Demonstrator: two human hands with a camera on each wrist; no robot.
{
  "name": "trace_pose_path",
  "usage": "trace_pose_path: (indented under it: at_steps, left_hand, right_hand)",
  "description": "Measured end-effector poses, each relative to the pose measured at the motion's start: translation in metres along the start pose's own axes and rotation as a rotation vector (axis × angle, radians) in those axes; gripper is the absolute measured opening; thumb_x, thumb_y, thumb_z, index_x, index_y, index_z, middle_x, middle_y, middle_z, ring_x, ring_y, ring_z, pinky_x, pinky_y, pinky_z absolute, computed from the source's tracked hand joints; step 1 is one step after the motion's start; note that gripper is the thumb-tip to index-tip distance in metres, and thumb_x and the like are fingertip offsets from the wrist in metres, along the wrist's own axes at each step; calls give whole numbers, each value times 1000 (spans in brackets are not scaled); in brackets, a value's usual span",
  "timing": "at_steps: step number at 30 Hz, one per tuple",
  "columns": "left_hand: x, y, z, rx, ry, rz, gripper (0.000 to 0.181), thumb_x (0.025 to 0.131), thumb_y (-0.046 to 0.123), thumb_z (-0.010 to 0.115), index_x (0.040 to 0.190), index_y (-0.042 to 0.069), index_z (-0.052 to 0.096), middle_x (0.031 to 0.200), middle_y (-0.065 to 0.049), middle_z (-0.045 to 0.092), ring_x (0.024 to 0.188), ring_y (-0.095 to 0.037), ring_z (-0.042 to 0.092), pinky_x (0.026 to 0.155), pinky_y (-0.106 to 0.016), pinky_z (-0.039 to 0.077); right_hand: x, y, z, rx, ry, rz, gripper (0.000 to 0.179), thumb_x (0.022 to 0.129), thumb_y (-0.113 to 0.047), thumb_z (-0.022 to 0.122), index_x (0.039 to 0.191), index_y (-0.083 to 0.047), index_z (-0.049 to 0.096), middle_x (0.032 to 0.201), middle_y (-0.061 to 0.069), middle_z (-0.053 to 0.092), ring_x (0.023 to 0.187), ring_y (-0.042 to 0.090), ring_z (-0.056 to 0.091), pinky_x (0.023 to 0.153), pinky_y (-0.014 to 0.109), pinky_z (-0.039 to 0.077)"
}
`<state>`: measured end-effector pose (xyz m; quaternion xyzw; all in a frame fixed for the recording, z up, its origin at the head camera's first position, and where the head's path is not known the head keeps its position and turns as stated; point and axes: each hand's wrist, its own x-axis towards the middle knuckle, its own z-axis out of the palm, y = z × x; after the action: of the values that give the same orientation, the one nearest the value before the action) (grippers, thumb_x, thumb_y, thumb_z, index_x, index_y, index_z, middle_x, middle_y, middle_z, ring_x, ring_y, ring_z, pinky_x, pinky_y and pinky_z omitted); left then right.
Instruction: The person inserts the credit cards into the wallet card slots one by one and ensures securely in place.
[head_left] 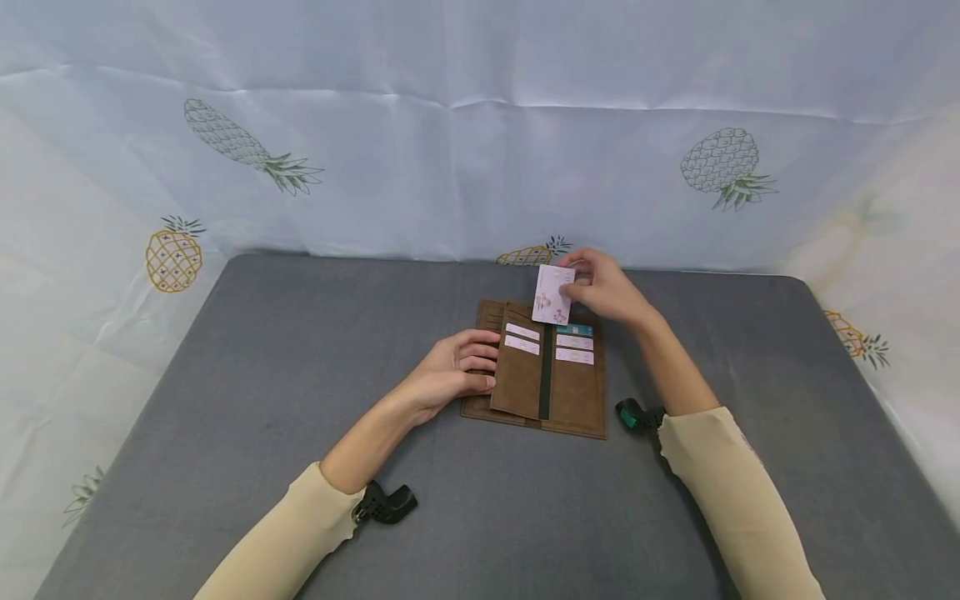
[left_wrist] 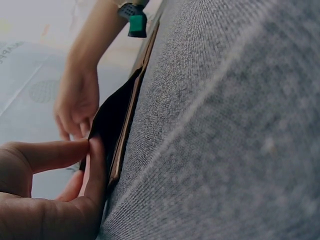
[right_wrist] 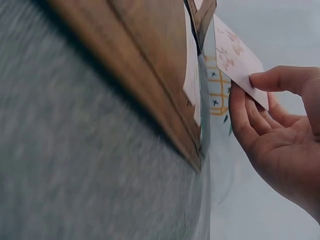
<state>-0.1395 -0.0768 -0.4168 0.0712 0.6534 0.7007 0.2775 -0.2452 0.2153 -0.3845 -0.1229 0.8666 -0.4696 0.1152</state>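
Observation:
A brown wallet [head_left: 517, 379] lies unfolded on the grey table, with a dark band down its middle. Several cards sit in its slots: white ones [head_left: 575, 342] and a teal one [head_left: 576, 330] on the right, two white ones on the left. My left hand [head_left: 453, 371] pinches the left edge of the raised inner flap between thumb and fingers, seen close in the left wrist view. Above the wallet's top edge, my right hand [head_left: 603, 287] pinches a pale pink card [head_left: 552, 293] with a floral print. In the right wrist view the card [right_wrist: 235, 55] is apart from the slots.
The grey table [head_left: 337, 333] reaches out on both sides of the wallet. Behind it hangs a white cloth [head_left: 450, 167] printed with pineapples. Each wrist wears a black camera mount, the left one [head_left: 386, 504] near the table surface.

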Motion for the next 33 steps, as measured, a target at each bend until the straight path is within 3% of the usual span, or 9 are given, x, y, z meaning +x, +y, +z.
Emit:
trace_pose_path:
  at_steps: [5,12,18,24,27,33]
  left_hand:
    - [1,-1,0,-2,2,0,72,91,-18,68,157,2,47,136,-13,63,112,-15,63,86,-24,61]
    - [1,-1,1,-4,2,4,71,91,-18,68,156,1,47,134,-12,63,111,-13,63,87,-23,61]
    - [-1,1,1,-7,1,10,71,91,-18,67,157,0,47,134,-12,63,110,-12,63,86,-23,61]
    - [-1,1,2,-11,3,12,71,91,-18,67,157,0,47,134,-12,62,110,-12,63,86,-23,61]
    - [-1,1,2,-12,2,13,71,91,-18,66,157,0,47,135,-12,62,110,-12,63,86,-23,61]
    - [0,1,1,-12,-1,14,71,91,-19,66,156,0,47,132,-10,63,109,-12,63,86,-23,61]
  right_hand:
    - [7,-6,7,28,-39,-19,44,104,0,59,145,9,48,141,33,63,103,25,76,85,29,60]
    - [12,-11,13,35,-67,-25,44,104,-1,60,145,9,47,143,32,61,111,35,74,87,31,61]
    - [17,-12,19,46,-70,-39,41,104,2,59,143,10,48,138,33,63,106,33,75,84,29,60]
    - [18,-14,22,54,-89,-22,43,105,0,60,145,9,46,142,31,61,114,36,72,92,35,61]
    - [18,-14,23,80,-102,-4,43,105,0,60,145,8,46,141,29,62,113,33,71,93,35,61]
    - [18,-12,25,140,-125,43,41,105,2,60,143,7,46,135,27,65,97,16,71,86,28,61]
